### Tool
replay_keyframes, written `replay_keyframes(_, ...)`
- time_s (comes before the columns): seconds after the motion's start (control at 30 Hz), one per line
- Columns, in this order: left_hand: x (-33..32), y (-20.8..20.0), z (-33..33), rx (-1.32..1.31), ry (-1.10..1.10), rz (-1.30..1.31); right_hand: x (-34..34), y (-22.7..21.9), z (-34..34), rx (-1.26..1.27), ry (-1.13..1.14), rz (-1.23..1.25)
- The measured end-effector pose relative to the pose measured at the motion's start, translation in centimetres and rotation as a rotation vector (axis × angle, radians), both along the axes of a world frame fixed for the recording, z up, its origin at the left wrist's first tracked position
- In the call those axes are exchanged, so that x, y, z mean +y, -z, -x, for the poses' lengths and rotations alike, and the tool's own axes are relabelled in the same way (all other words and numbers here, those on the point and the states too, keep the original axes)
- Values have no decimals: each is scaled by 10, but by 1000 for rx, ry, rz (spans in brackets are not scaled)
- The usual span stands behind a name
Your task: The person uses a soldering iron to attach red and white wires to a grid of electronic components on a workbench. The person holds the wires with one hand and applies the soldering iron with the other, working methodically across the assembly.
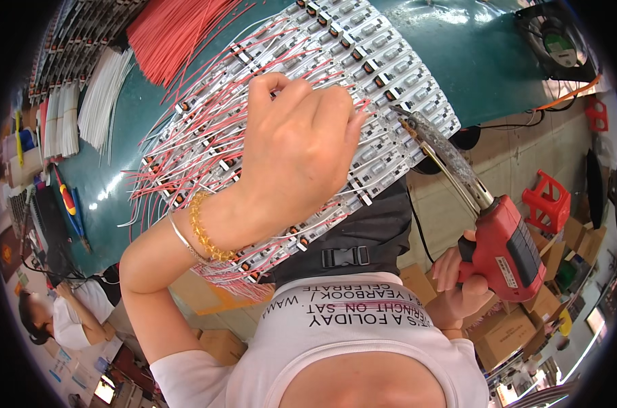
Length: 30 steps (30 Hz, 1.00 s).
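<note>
My left hand (296,146) hovers fist-like over a panel of small white circuit boards (363,47) with red and white wires (186,143) soldered to them; its fingertips pinch a wire near the panel's right part. A gold bead bracelet circles that wrist. My right hand (458,282) grips a red soldering gun (509,248) by its handle. The gun's long metal tip (407,122) reaches up to the panel's right edge, close to my left fingers.
The panel lies on a green worktable (471,61). Bundles of red wires (172,34) and white wires (104,95) lie at its far left. A small fan (560,44) sits top right. Red stool (546,200) and cardboard boxes (505,333) stand right. Another person (64,316) sits lower left.
</note>
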<state>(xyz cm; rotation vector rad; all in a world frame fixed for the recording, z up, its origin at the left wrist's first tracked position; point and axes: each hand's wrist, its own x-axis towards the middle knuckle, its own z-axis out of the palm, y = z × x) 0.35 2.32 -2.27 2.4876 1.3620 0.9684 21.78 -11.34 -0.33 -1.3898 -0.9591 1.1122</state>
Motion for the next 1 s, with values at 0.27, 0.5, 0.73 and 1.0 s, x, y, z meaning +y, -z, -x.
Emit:
replay_keyframes(0.27,-2,-7,3,-98,70,176,-4,2,-10,10,-57,-48)
replay_keyframes(0.5,-5,-6,-1,-60,52,150,-13,3,-11,15,-34,-26)
replay_keyframes(0.73,-6,-4,-3,-61,52,123,-14,3,-7,11,-8,-6)
replay_keyframes(1.0,-6,-3,-3,-55,48,107,-8,-2,-7,-3,9,-43)
